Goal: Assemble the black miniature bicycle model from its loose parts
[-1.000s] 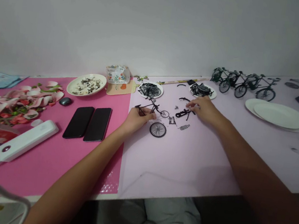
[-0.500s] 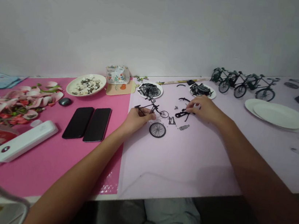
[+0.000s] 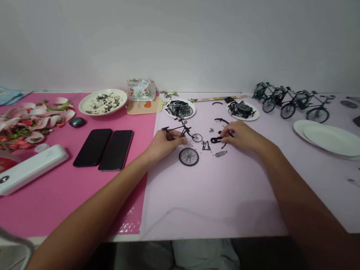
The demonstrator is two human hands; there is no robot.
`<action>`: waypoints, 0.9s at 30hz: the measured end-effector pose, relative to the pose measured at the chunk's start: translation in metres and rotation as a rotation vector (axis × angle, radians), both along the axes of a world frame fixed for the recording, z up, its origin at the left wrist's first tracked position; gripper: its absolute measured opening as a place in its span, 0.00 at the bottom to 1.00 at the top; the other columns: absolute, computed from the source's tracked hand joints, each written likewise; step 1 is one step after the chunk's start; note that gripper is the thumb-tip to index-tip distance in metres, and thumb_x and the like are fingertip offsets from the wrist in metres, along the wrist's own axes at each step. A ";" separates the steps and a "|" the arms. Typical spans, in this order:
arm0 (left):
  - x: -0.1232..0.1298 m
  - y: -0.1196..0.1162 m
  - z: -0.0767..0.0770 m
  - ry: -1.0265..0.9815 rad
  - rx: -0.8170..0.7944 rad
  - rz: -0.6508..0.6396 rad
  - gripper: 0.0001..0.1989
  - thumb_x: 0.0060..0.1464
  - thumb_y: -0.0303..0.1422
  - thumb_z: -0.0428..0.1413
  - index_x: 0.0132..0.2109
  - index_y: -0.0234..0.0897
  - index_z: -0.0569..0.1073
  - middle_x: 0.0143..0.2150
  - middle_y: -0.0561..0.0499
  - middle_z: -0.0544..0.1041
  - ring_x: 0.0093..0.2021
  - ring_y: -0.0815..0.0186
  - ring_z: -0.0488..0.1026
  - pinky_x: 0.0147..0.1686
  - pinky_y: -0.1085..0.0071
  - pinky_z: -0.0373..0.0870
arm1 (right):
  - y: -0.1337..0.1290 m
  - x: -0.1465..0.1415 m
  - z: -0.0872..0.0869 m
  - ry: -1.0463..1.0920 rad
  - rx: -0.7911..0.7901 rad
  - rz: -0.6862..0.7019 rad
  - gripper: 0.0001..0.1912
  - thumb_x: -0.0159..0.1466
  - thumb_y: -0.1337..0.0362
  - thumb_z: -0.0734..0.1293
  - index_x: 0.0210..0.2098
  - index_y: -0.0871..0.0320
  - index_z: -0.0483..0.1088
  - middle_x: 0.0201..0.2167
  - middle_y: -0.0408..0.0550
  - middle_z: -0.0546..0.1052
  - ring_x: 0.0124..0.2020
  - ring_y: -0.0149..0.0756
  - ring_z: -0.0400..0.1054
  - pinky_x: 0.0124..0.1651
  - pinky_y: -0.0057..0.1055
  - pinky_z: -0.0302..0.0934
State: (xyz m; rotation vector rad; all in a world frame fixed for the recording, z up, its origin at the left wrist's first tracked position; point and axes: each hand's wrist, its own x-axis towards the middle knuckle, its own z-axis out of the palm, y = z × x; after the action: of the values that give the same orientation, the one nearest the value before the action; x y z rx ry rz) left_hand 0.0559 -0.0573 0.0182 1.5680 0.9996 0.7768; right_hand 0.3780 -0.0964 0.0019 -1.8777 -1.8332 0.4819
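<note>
My left hand [image 3: 167, 144] is closed on a black model bicycle frame [image 3: 180, 130], held upright just above the table, with handlebars at its front end. A loose spoked wheel [image 3: 189, 157] lies flat just to the right of that hand, below a thin black ring [image 3: 197, 137]. My right hand [image 3: 241, 135] has its fingertips pinched down among small black parts, touching or right beside a chain-guard-shaped piece [image 3: 215, 140]. Whatever sits between those fingertips is hidden. Nearby lie a small stand-like part [image 3: 205, 145], a grey bottle-shaped piece [image 3: 221, 154] and a curved black strip [image 3: 221, 120].
Two plates of black parts, the left plate [image 3: 194, 107] and the right plate [image 3: 256, 112], stand behind. Assembled model bicycles [image 3: 288, 103] line the wall. Stacked white plates [image 3: 335, 140] lie right; two phones [image 3: 94, 147], a bowl [image 3: 84, 107] and pink petals [image 3: 36, 118] lie left.
My right hand has shifted slightly left and down over the black parts, its fingertips nearer the chain-guard-shaped piece. My left hand keeps the bicycle frame in about the same place.
</note>
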 end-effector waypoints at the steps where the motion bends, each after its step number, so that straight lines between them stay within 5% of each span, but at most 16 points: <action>1: 0.000 0.000 0.000 0.001 -0.006 -0.004 0.11 0.46 0.39 0.67 0.32 0.35 0.82 0.24 0.51 0.75 0.24 0.69 0.61 0.27 0.69 0.56 | -0.001 -0.001 0.002 -0.020 -0.036 0.032 0.10 0.57 0.53 0.77 0.35 0.51 0.82 0.39 0.49 0.81 0.39 0.44 0.73 0.44 0.39 0.64; 6: -0.001 0.000 0.002 -0.001 -0.010 -0.021 0.11 0.46 0.39 0.67 0.31 0.35 0.82 0.26 0.49 0.77 0.24 0.70 0.61 0.27 0.69 0.56 | -0.004 -0.008 0.009 -0.016 -0.121 0.083 0.08 0.62 0.53 0.74 0.36 0.49 0.81 0.33 0.48 0.80 0.35 0.44 0.72 0.39 0.39 0.62; 12: 0.000 0.000 0.001 0.002 -0.031 -0.016 0.11 0.46 0.39 0.67 0.32 0.34 0.82 0.22 0.53 0.71 0.23 0.70 0.59 0.26 0.70 0.52 | 0.000 -0.005 0.007 -0.053 -0.031 0.047 0.09 0.62 0.54 0.73 0.35 0.51 0.81 0.37 0.49 0.81 0.38 0.44 0.73 0.43 0.40 0.64; 27: 0.001 -0.002 0.003 0.024 -0.037 0.021 0.05 0.48 0.31 0.65 0.33 0.34 0.82 0.25 0.51 0.78 0.29 0.66 0.71 0.32 0.70 0.64 | -0.008 -0.026 0.012 -0.048 -0.042 0.157 0.14 0.58 0.49 0.78 0.37 0.50 0.83 0.41 0.50 0.83 0.41 0.46 0.75 0.40 0.39 0.66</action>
State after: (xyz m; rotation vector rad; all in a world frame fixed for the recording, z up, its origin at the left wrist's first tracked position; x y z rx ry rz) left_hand 0.0572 -0.0597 0.0217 1.5405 1.0444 0.7511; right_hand 0.3518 -0.1044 0.0135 -1.7940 -2.0275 0.5366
